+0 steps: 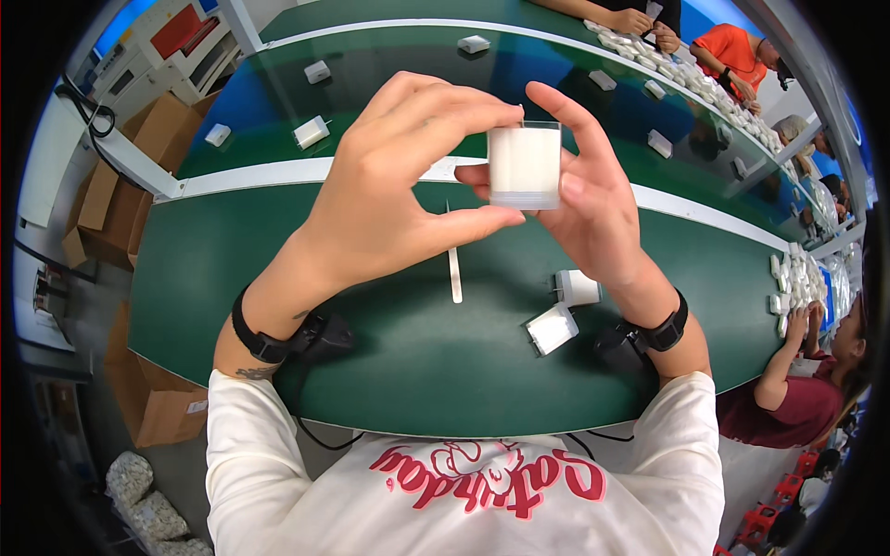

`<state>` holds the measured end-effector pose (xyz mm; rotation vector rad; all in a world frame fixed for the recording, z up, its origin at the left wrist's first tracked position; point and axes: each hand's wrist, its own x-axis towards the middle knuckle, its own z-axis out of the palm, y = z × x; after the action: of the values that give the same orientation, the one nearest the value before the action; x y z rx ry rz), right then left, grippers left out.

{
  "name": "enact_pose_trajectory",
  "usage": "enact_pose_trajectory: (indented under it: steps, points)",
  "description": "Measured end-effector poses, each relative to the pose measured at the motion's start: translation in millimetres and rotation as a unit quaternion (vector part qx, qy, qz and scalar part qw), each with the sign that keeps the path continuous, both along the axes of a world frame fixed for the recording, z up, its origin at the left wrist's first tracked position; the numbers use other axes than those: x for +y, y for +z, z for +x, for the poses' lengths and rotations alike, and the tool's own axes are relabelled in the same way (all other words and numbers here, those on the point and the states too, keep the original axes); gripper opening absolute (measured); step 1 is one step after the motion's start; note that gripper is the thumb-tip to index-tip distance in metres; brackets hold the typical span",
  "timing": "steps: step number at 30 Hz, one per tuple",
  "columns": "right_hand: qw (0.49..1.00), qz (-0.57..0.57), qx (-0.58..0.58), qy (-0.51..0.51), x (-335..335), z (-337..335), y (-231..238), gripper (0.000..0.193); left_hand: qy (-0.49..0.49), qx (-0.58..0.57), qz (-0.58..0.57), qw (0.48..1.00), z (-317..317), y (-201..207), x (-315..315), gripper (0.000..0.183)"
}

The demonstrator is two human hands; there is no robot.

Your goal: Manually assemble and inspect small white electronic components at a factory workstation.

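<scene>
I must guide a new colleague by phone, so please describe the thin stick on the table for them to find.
Find the green table, then the person's left hand raised above it. Partly hidden by its thumb, a slim pale stick points toward the table's near edge. Unlike the two chunky white blocks to its right, it is long and narrow.

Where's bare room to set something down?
Bare green benchtop lies between the white stick and its near edge, left of two white adapters; more lies left of the left wrist. Crowded: by those adapters, beside the right wrist, and the far-right adapter heap.
</scene>
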<state>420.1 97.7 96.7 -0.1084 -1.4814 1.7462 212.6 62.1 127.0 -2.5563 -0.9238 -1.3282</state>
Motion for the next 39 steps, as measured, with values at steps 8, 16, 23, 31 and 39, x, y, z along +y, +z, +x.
enact_pose_trajectory:
  steps: [8,16,23,31,39]
  points:
    - [0.932,0.304,-0.089,-0.178,11,2,-13,0.080,-0.009,-0.066,-0.033,0.997,2,1,-1,0.057]
    - [0.810,0.380,-0.292,-0.338,24,11,13,0.064,0.163,0.009,-0.103,0.981,-32,-19,52,0.057]
    - [0.843,0.349,0.013,-0.408,-16,81,83,0.072,0.249,0.029,-0.310,0.917,-71,-33,193,0.086]
    - [0.757,0.577,-0.031,-0.304,-24,340,82,0.045,0.261,0.152,-0.237,0.923,-67,-86,334,0.053]
    - [0.681,0.616,-0.070,-0.390,-30,227,99,0.041,0.435,0.089,-0.274,0.853,-50,-148,355,0.066]
